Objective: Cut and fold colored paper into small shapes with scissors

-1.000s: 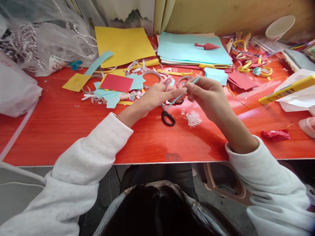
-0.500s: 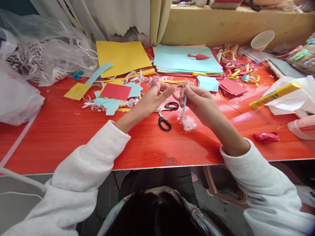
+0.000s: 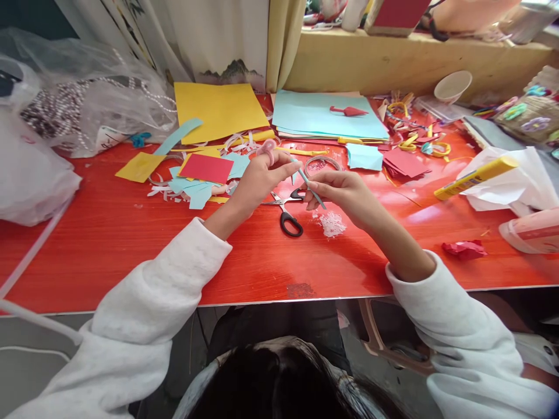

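Above the red table, a thin light-blue paper stick (image 3: 315, 195) slants between my two hands. My right hand (image 3: 338, 189) pinches it along its middle with thumb and fingers. At its upper end, my left hand (image 3: 262, 180) has thumb and fingertips closed on the tip. A pink looped piece (image 3: 267, 151) sits at the fingers of my left hand; its exact kind is unclear. Below the hands lie black-handled scissors (image 3: 290, 224), one handle partly covered by my right fingers. Close to them is a small heap of pale pink shreds (image 3: 332, 224).
Left of my hands lie paper scraps, with a red card (image 3: 206, 168) on top. Behind are yellow sheets (image 3: 218, 113), light-blue sheets (image 3: 314, 116) and a tape-like ring (image 3: 322, 166). A yellow glue stick (image 3: 476, 179) and a white cup (image 3: 453, 87) are at the right.
The right hand has moved left and tipped the stick from upright to slanted. My left fingers have closed on its upper end. The view has shifted slightly.
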A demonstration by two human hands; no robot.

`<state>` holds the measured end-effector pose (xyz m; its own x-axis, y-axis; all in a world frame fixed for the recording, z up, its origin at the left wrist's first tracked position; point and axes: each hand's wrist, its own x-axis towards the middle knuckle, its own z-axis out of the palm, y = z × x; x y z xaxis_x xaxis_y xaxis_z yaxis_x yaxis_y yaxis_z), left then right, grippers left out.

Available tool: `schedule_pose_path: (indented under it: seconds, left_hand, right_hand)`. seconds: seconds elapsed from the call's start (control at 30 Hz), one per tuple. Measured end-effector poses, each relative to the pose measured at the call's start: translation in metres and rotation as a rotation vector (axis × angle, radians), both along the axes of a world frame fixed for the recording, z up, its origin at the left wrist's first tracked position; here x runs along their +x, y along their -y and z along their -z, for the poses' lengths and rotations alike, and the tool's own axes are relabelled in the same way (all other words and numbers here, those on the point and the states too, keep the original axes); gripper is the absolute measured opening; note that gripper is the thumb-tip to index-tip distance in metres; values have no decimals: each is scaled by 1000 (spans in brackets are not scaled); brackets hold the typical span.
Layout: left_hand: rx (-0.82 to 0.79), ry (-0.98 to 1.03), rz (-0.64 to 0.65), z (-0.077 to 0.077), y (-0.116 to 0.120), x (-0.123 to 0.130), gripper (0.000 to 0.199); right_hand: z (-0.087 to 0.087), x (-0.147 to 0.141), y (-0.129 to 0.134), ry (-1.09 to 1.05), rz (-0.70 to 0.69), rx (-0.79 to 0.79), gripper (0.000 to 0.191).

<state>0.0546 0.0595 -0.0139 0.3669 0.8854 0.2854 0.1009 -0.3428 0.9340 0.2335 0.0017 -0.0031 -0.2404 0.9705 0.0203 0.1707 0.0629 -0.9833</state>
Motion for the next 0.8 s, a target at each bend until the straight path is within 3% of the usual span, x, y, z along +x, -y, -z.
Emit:
schedule_pose_path:
  seconds: [0.3, 0.5, 0.8]
  left_hand:
    - [3, -42, -110, 0, 2, 0, 33]
    - [6, -97, -34, 2, 0, -1, 33]
    - [69, -168, -91, 4, 3, -1, 36]
  right_hand:
    - [8, -1, 1, 135, -22, 76, 22]
    - [7, -1, 0, 156, 4, 55, 27]
    - [9, -5, 3, 284, -8, 94, 27]
